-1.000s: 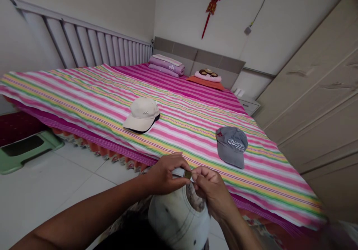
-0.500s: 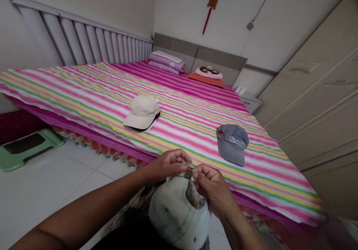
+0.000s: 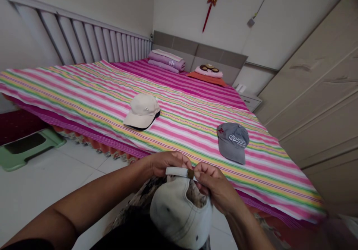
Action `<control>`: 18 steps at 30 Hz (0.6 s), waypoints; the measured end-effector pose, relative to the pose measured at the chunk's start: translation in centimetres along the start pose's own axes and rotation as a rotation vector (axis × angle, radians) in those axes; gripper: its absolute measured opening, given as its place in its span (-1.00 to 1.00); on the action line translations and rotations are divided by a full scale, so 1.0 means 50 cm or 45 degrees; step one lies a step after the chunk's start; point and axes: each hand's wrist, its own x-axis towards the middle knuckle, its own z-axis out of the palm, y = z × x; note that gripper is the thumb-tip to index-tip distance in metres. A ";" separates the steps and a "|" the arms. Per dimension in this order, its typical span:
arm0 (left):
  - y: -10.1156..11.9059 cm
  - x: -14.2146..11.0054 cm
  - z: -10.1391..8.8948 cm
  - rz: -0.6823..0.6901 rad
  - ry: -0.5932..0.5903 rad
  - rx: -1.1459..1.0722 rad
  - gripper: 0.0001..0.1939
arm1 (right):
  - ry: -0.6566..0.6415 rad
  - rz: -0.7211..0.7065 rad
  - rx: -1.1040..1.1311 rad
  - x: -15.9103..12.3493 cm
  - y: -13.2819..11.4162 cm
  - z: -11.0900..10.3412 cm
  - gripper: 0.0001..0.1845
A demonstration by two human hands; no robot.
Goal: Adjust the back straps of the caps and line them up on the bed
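Note:
A worn white cap [image 3: 179, 212] rests low in front of me, its back opening facing up. My left hand [image 3: 163, 163] pinches the cap's white rear strap [image 3: 176, 171], and my right hand [image 3: 214, 184] pinches the other side at the small brass buckle [image 3: 190, 174]. Both hands are closed on the strap, close to the near edge of the bed. On the striped bedspread [image 3: 92, 89] lie a beige cap [image 3: 142, 112] to the left and a grey cap [image 3: 233, 141] to the right.
Folded purple bedding [image 3: 167, 61] and a pink cushion [image 3: 209, 72] lie by the headboard. A green plastic stool [image 3: 26, 147] stands on the tiled floor at left. Wooden wardrobe doors [image 3: 321, 93] line the right side. A nightstand [image 3: 250, 100] sits in the corner.
The white strap now shows more between my fingers, drawn out to the left of the buckle. My hands and the cap have stayed in nearly the same place.

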 end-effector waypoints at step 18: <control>-0.014 -0.002 0.015 0.199 -0.010 -0.008 -0.78 | -0.008 -0.094 0.207 0.001 0.017 0.002 -0.76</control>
